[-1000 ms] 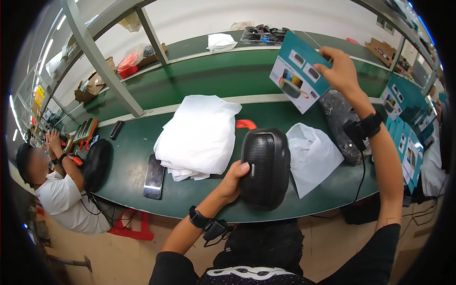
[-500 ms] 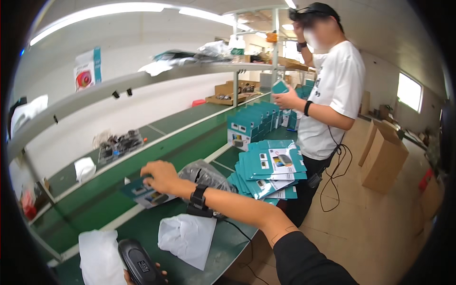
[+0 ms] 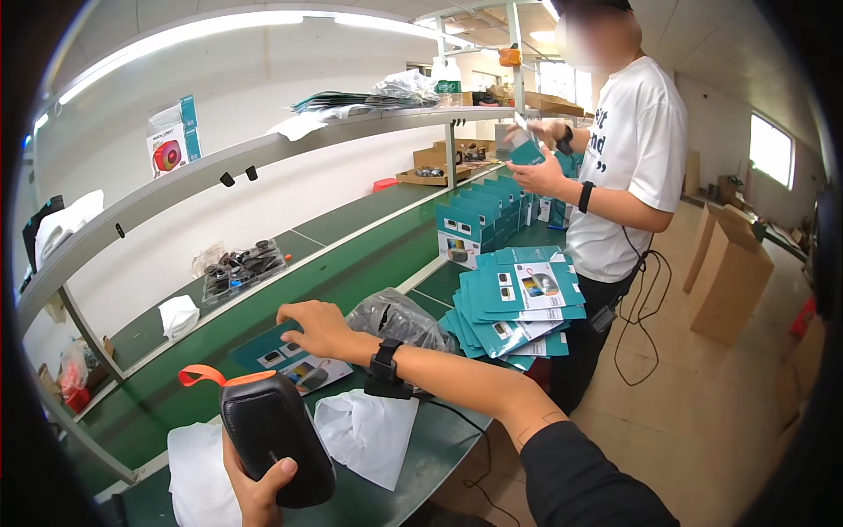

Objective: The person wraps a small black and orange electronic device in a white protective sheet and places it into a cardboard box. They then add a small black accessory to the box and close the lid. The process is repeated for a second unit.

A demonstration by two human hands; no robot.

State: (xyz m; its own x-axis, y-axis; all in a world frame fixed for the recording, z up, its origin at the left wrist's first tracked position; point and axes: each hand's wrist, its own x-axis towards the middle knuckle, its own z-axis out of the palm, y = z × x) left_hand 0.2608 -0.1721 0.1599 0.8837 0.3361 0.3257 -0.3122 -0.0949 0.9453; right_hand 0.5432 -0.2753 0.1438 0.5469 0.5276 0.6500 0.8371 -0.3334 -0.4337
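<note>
My left hand (image 3: 263, 485) is wrapped around a black portable speaker (image 3: 274, 430) with an orange strap (image 3: 200, 375) at its top, held upright above the near bench. With my arm stretched across the bench, my right hand (image 3: 314, 328) pinches the upper edge of a teal and white packaging box (image 3: 303, 369), whose printed face points toward me. Below the box lies a crumpled white pouch (image 3: 369, 439). Another white pouch (image 3: 198, 470) is beside the speaker, partly behind my left hand. A grey plastic bag (image 3: 399, 318) sits just past my right wrist.
A pile of flat teal boxes (image 3: 518, 299) lies on the right, with standing boxes (image 3: 483, 215) behind. A co-worker (image 3: 632, 149) at the right handles a teal box (image 3: 527, 151). The bench (image 3: 439, 457) has a cable over its edge; a shelf (image 3: 211, 171) runs above.
My left hand has lifted the speaker and turned it, bringing the orange strap into view. My right hand stays at the box. The co-worker's raised hand has come down to their box.
</note>
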